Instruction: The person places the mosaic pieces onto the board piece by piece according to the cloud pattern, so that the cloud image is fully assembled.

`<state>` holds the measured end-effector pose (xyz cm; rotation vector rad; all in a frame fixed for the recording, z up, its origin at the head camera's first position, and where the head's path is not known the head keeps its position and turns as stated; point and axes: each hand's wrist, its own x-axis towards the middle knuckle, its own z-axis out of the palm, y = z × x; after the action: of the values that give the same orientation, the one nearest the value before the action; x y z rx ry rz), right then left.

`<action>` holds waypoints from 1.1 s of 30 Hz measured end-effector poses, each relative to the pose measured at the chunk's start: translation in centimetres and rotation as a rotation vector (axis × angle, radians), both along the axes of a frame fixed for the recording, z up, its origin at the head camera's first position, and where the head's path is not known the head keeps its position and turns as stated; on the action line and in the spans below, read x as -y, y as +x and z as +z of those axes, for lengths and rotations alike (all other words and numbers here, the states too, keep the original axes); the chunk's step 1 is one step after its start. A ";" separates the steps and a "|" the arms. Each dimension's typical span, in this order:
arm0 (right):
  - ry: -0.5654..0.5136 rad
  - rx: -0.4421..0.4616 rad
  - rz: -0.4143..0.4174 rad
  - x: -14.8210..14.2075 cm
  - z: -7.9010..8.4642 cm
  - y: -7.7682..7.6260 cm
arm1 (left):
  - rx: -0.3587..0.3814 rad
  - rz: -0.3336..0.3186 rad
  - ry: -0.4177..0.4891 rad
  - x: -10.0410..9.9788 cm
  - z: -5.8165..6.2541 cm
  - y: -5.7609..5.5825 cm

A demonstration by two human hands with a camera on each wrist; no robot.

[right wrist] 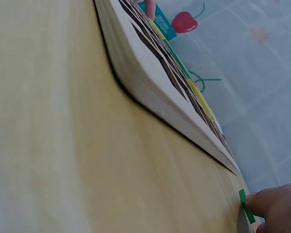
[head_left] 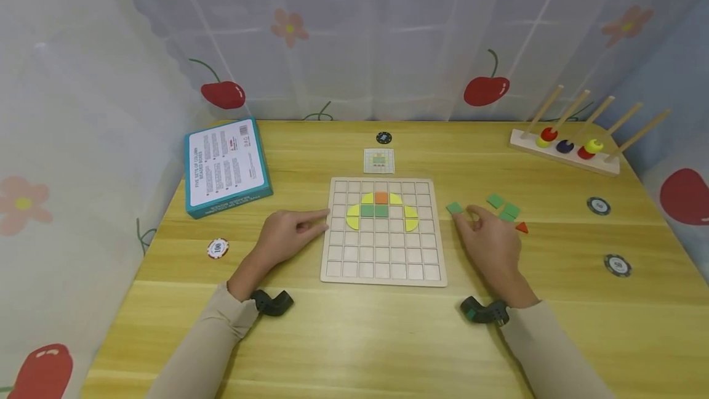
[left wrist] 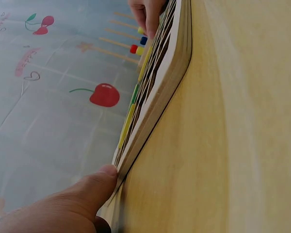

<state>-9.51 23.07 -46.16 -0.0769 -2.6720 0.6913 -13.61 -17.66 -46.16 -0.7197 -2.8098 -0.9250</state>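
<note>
A wooden grid board (head_left: pixel 382 255) lies on the table, bearing an orange square (head_left: pixel 381 197), two green squares (head_left: pixel 367 210) and several yellow rounded tiles (head_left: pixel 352 217). My left hand (head_left: pixel 284 236) touches the board's left edge with extended fingers; the left wrist view shows its thumb (left wrist: pixel 105 177) against the rim. Right of the board, my right hand (head_left: pixel 493 248) pinches a green square tile (head_left: pixel 455 207). That green tile (right wrist: pixel 246 206) stands tilted at the fingertips in the right wrist view. Beyond this hand lie loose green tiles (head_left: pixel 495 201) and a red triangle (head_left: pixel 522 227).
A small pattern card (head_left: pixel 379 168) and a dark chip (head_left: pixel 384 138) lie behind the board. At the back left is a blue box (head_left: pixel 228 168). A pegged bead stand (head_left: pixel 565 156) occupies the back right. Other chips (head_left: pixel 218 248) lie at both sides.
</note>
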 end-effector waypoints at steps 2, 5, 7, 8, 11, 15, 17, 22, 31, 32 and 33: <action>0.008 0.004 0.005 0.0 0.0 0.0 | 0.004 0.002 -0.001 -0.1 0.1 0.0; 0.018 -0.005 0.019 0.2 0.0 -0.2 | 0.006 0.003 -0.001 -0.1 0.2 -0.1; 0.024 -0.019 0.025 0.4 0.0 -0.3 | 0.006 0.002 -0.002 0.0 0.2 -0.2; 0.027 -0.027 0.026 0.4 -0.1 -0.3 | 0.006 0.000 -0.001 0.0 0.1 -0.2; 0.034 -0.058 0.029 0.6 -0.2 -0.4 | 0.008 -0.001 0.002 0.1 0.0 -0.2; 0.032 -0.108 0.056 1.0 -0.3 -0.7 | 0.010 0.002 0.010 0.1 -0.2 -0.1; 0.024 -0.139 0.090 1.4 -0.3 -0.7 | 0.012 0.003 0.012 0.1 -0.3 -0.1; -0.014 -0.161 0.181 3.2 0.0 -0.9 | 0.013 0.004 0.014 0.0 -0.3 0.0; 0.056 -0.109 0.381 5.7 0.7 -1.8 | 0.011 0.008 -0.002 0.0 -0.3 -0.1; 0.069 -0.104 0.399 5.8 0.7 -2.0 | 0.013 0.008 -0.004 0.0 -0.3 -0.1; 0.082 -0.100 0.416 6.0 0.8 -2.1 | 0.016 0.008 -0.004 0.1 -0.3 -0.1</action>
<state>-11.65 17.11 -45.38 0.5339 -2.6358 0.6826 -13.68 -17.71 -46.41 -0.7036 -2.8270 -0.9288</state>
